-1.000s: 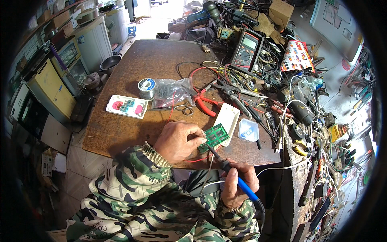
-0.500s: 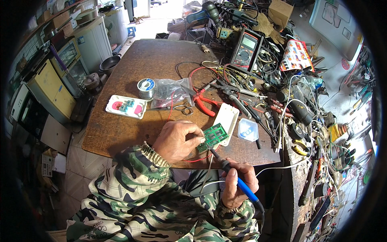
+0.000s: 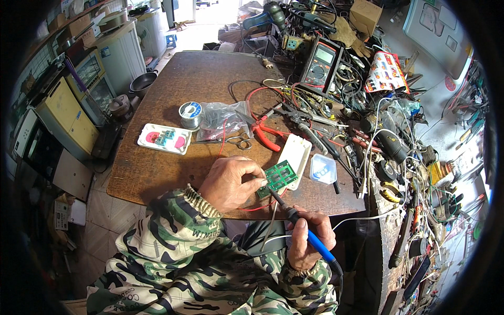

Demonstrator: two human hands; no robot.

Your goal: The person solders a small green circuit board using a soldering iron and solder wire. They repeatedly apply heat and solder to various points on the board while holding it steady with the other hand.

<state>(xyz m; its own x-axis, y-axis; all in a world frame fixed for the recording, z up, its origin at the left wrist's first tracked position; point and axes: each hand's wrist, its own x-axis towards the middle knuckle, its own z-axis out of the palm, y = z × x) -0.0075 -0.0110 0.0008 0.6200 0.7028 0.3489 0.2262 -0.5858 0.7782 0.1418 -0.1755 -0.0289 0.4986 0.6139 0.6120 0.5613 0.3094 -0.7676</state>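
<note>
Between the thumb and fingers of my left hand (image 3: pixel 234 182) a green circuit board (image 3: pixel 280 177) is pinched by its left edge, near the table's front edge. My right hand (image 3: pixel 311 237) grips a soldering iron (image 3: pixel 321 245) with a blue handle, its dark tip pointing up and left at the board's lower edge. Whether the tip touches the board I cannot tell. Just behind the board lies a cream plastic tray (image 3: pixel 297 153). A red wire (image 3: pixel 262 208) passes beneath my left hand and the board.
On the wooden table (image 3: pixel 205 73) are a solder spool (image 3: pixel 190 115), a clear plastic bag (image 3: pixel 223 122), scissors (image 3: pixel 239 140), red-handled pliers (image 3: pixel 268 137), a white tray of small parts (image 3: pixel 181 147) and a small clear box (image 3: pixel 323 169). A multimeter (image 3: pixel 321 64) stands among tangled cables at right.
The soldering iron's tip has shifted slightly up and left along the board's lower edge, my right hand moving with it. My left hand and the board look almost still.
</note>
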